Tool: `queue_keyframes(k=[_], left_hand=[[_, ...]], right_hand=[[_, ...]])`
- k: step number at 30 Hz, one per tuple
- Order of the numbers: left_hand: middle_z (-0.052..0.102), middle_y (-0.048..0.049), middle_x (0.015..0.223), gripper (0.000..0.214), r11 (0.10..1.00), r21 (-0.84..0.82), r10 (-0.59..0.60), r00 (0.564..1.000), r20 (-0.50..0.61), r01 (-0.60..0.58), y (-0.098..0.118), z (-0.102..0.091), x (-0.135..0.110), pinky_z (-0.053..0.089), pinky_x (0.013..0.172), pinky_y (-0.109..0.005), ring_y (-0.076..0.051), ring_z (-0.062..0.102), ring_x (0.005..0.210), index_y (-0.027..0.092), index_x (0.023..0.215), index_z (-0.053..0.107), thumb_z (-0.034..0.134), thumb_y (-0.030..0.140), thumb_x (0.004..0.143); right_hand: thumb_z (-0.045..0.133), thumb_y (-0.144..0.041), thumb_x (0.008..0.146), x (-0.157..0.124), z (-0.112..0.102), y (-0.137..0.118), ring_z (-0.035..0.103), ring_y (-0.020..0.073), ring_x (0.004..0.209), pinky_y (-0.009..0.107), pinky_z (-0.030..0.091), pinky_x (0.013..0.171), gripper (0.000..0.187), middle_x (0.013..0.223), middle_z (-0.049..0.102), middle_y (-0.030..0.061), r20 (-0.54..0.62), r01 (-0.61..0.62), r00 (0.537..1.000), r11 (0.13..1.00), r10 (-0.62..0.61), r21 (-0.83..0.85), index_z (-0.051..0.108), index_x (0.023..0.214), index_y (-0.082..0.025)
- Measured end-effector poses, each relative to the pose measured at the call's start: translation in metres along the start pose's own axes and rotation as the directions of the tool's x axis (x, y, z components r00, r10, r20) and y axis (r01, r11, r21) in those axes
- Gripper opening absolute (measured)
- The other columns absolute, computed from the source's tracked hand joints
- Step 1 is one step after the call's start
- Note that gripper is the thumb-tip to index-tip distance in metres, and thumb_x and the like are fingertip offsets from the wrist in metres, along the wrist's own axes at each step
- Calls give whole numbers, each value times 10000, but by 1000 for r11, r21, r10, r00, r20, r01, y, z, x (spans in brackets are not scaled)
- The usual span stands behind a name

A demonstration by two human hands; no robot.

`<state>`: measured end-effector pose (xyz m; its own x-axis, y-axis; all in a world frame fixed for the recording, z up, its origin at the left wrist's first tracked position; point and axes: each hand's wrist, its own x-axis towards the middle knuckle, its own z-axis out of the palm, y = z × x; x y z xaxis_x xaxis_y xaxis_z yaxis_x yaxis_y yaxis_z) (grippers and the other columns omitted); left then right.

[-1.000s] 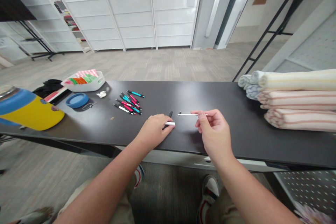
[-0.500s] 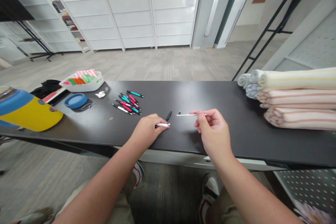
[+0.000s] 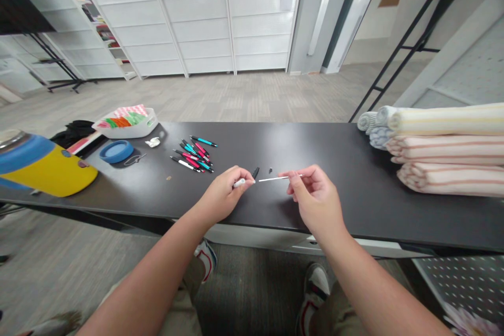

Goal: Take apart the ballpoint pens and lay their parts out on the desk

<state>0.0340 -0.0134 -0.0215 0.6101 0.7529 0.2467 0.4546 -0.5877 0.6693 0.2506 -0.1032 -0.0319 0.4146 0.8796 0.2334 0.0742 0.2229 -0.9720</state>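
At the centre of the frame, we have our left hand [image 3: 224, 193] closed around a short white pen barrel [image 3: 238, 183], whose pale end shows between thumb and fingers. Just right of centre, our right hand [image 3: 315, 197] pinches a thin white refill [image 3: 273, 179] between thumb and fingertips; its free end points left, near our left fingertips but apart from the barrel. A black pen part [image 3: 256, 172] lies just beyond our left fingertips, and we cannot tell whether they touch it. A small dark piece [image 3: 270, 170] sits on the black tabletop [image 3: 354, 199] just above the refill, between the two hands. Left of centre, beyond our left hand, we see a loose pile of pens [image 3: 192, 156]; rolled towels [image 3: 452, 147] are stacked at the right edge.
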Motion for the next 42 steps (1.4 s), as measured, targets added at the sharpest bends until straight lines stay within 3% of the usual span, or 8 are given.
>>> queue_keyframes(k=[8, 24, 42], left_hand=[[723, 12, 944, 226, 992, -83, -92, 995, 29, 94, 0, -4, 0, 459, 776, -265, -163, 641, 849, 216, 1021, 674, 549, 403, 1031], [710, 32, 905, 207, 986, -120, -116, 993, 33, 119, -1, -3, -1, 427, 738, -254, -152, 622, 821, 222, 1011, 683, 574, 398, 1013], [723, 16, 940, 131, 996, -81, -23, 999, 32, 25, 2, -1, -1, 448, 785, -246, -152, 651, 880, 212, 983, 677, 588, 304, 1008]], right_hand=[[697, -427, 978, -9, 1, -3, 636, 129, 611, 288, 513, 582, 232, 1043, 806, 70, 48, 113, 992, 993, -115, 36, 582, 901, -241], [686, -397, 992, -10, -1, 1, 645, 118, 586, 281, 519, 574, 204, 1046, 804, 65, 81, 156, 985, 987, -153, -36, 595, 917, -231], [687, -382, 991, -8, -4, 4, 655, 110, 584, 281, 537, 594, 169, 1060, 798, 50, 141, 157, 979, 983, -144, -90, 625, 930, -237]])
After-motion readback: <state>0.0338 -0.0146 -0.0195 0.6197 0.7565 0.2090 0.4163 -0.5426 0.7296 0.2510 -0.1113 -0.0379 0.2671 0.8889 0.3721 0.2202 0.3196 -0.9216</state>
